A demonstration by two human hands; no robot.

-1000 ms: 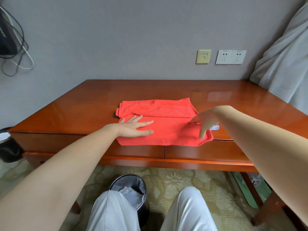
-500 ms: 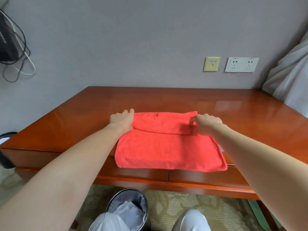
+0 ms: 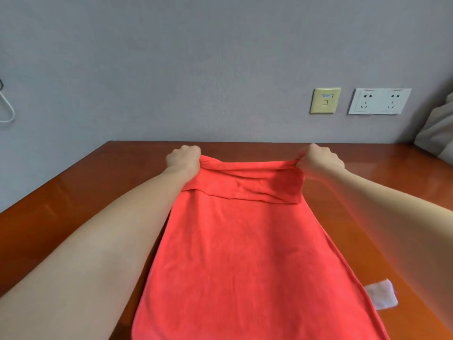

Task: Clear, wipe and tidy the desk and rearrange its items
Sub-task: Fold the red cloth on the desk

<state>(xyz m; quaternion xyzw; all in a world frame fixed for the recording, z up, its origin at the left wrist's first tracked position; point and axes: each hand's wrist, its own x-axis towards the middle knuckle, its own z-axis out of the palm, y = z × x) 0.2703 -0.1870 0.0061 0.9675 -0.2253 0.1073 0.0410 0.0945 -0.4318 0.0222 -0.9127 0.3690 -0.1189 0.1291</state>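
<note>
A red towel (image 3: 235, 261) lies stretched lengthwise over the glossy brown wooden desk (image 3: 73, 204), its far end folded back on itself into a band. My left hand (image 3: 185, 159) grips the far left corner of that fold. My right hand (image 3: 318, 160) grips the far right corner, and the cloth is pulled taut between them. Both fists sit near the middle of the desk, some way short of the wall. A white label (image 3: 381, 296) sticks out from the towel's right edge.
The grey wall behind the desk carries a beige data socket (image 3: 324, 100) and a white double power outlet (image 3: 380, 101). White bedding (image 3: 438, 133) bulges in at the far right. A white cable loop (image 3: 6, 111) hangs at the left edge.
Both hands went from lying on the towel to gripping its folded far edge, then pushed it away toward the wall. The view moved in and up; the bin and my knees dropped out of sight.
</note>
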